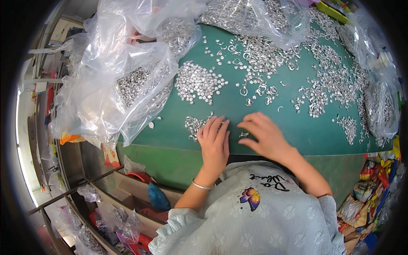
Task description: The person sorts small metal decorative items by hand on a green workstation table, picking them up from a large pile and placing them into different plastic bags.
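Observation:
My left hand lies palm down near the front edge of the green tabletop, its fingers stretched out. Its fingertips reach the right side of a small pile of silvery metal pieces; whatever is under the palm is hidden. To the right, my right hand is slightly blurred, thumb and fingers apart. Between its thumb and fingertips, a small silvery metal piece shows on the tabletop. Farther back sits a heap of small flower-shaped metal pieces. Ring-like metal pieces are scattered beyond my right hand.
Clear plastic bags of metal parts cover the table's left side, with another bag at the back and one at the right edge. More loose parts spread across the right. Wooden drawers stand below on the left.

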### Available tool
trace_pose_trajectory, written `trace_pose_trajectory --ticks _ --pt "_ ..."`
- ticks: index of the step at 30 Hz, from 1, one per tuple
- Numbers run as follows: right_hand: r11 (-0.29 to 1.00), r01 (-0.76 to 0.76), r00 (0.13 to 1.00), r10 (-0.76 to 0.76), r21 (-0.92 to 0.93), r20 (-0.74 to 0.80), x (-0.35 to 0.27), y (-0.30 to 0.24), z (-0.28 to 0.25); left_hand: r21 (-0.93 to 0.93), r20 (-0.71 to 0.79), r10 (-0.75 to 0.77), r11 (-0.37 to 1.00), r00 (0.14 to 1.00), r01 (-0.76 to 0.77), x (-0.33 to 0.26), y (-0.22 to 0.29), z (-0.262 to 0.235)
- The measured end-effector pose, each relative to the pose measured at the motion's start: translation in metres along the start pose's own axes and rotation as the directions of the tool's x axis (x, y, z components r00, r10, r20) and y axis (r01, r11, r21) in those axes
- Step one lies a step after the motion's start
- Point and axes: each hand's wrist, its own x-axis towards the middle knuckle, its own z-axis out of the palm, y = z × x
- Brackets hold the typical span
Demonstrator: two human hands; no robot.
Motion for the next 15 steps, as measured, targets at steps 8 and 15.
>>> trace_pose_trajectory --ticks 8,15 --pt "0.97 -0.075 0.984 0.034 -0.233 -0.177 -0.058 0.034 -0.014 -0.013 0.004 -0.016 1.0 1.0 0.016 -0.005 -0.016 0.009" --pt "0.603 -0.579 0.785 0.229 -0.548 -0.576 -0.148 0.078 -0.108 -0.139 -0.015 -0.004 0.99 1.0 0.002 0.014 0.008 0.018"
